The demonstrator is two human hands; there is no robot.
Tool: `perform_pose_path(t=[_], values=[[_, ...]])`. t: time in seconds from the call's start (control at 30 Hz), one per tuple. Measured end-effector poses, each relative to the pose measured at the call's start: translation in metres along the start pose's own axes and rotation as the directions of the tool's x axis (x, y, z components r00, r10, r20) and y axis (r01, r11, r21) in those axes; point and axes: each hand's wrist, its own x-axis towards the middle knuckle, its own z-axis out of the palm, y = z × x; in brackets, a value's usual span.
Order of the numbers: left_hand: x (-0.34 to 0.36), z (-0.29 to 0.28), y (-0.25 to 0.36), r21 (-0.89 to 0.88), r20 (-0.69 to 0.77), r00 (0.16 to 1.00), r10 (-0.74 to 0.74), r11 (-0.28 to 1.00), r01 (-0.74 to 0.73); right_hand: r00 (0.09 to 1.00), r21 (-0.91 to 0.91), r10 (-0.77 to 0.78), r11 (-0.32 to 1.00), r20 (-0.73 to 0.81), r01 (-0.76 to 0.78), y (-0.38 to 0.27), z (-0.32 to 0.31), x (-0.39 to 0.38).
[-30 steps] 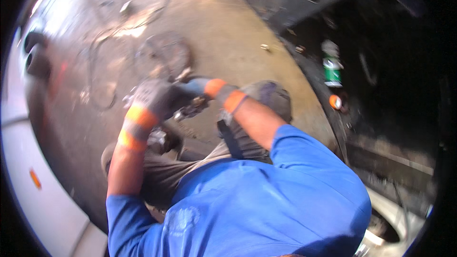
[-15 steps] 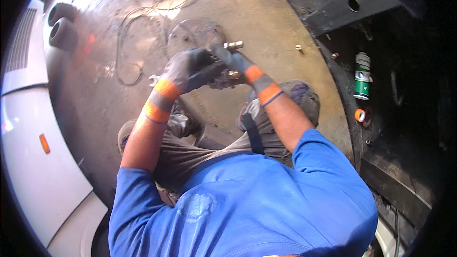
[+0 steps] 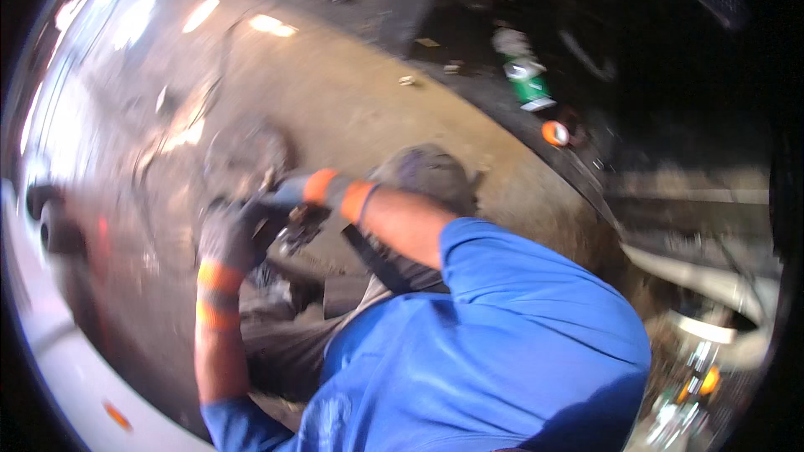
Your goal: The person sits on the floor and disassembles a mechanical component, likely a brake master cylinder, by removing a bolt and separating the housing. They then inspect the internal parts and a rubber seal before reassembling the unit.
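Note:
I hold a dark metal part with fittings [image 3: 299, 232] in front of me, low over the floor between my knees. My left hand [image 3: 229, 236], in a grey glove with an orange-banded cuff, is closed on its left side. From the other side my right hand [image 3: 289, 192], gloved alike, closes on its upper end. The fingers are partly hidden and smeared by motion. Just beyond the hands a round metal plate [image 3: 251, 144] lies on the floor.
A green and white can [image 3: 526, 79] and an orange ring-shaped roll [image 3: 554, 133] lie on the dark strip at right. A small metal piece [image 3: 408, 81] sits on the floor. White vehicle bodywork [image 3: 75, 368] and round dark pipes [image 3: 60, 228] stand at left. A cable [image 3: 224, 59] crosses the floor.
The whole view has swung to the right, so hands and part appear farther left and lower, with blur. Both hands still grip the metal part. More of the right side shows.

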Motion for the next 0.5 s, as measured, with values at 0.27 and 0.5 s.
perform_pose_path(t=[0.27,0.5], values=[[0.01,0.004,-0.005,-0.411,0.217,0.888,-0.404,0.788,0.459,0.992,0.141,0.075,0.988,-0.101,-0.06,-0.066,-0.043,-0.054],[-0.001,0.011,-0.008,-0.542,0.153,0.866,-0.475,0.693,0.476,0.97,0.289,-0.141,0.937,-0.198,0.195,0.007,-0.008,0.016]])
